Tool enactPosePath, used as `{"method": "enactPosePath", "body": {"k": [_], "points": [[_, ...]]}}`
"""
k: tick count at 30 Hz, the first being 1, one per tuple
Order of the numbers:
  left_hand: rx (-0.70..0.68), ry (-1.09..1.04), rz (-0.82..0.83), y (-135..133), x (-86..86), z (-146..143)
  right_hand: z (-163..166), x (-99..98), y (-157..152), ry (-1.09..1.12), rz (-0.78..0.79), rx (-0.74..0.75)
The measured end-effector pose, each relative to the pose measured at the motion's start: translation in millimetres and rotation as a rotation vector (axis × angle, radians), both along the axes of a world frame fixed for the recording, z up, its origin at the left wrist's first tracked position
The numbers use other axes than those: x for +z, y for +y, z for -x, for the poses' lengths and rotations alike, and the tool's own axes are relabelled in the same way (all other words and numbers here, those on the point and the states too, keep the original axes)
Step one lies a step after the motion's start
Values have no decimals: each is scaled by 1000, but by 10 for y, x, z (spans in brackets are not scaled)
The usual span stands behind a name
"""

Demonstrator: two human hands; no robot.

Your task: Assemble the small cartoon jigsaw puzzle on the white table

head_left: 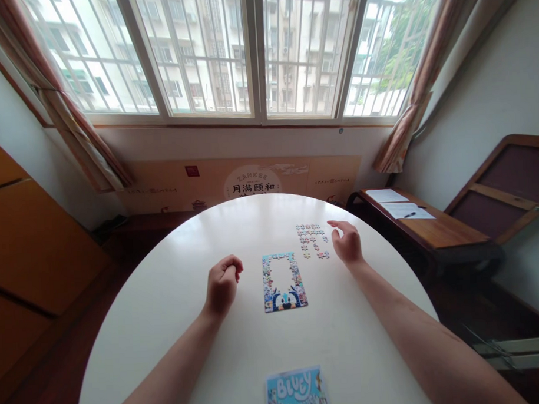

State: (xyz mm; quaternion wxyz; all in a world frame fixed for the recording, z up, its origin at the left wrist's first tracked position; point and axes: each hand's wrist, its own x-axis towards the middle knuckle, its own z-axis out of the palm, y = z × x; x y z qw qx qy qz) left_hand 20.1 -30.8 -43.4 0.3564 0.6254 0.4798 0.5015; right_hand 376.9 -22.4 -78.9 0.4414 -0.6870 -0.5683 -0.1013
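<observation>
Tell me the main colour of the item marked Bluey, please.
The item marked Bluey is mainly light blue, best seen in the head view.

The table point(158, 306) bears puzzle point(286, 301), pieces point(312, 232), Bluey print point(297, 391).

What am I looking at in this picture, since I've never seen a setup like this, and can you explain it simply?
There is no robot here: these are a person's own bare hands, seen by a camera worn on their head that looks forward and down. On the round white table lies a partly assembled jigsaw puzzle with a gap in its middle. Beyond it, to the right, are loose puzzle pieces in rough rows. Nearest the camera is a flat item printed "Bluey", cut off by the picture's edge. The left hand is curled beside the puzzle; whether it holds anything is hidden. The right hand is open beside the pieces, with nothing visibly held.
</observation>
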Motion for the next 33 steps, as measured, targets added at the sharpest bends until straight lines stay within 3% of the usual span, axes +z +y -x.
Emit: {"method": "enactPosePath", "body": {"k": [8, 17, 33], "points": [[9, 18, 10, 16, -7, 3, 130, 320, 538, -182, 430, 91], [-11, 54, -9, 25, -48, 17, 145, 438, 1026, -366, 785, 149], [-15, 124, -69, 4, -67, -11, 151, 546, 1305, -415, 956, 207]]}}
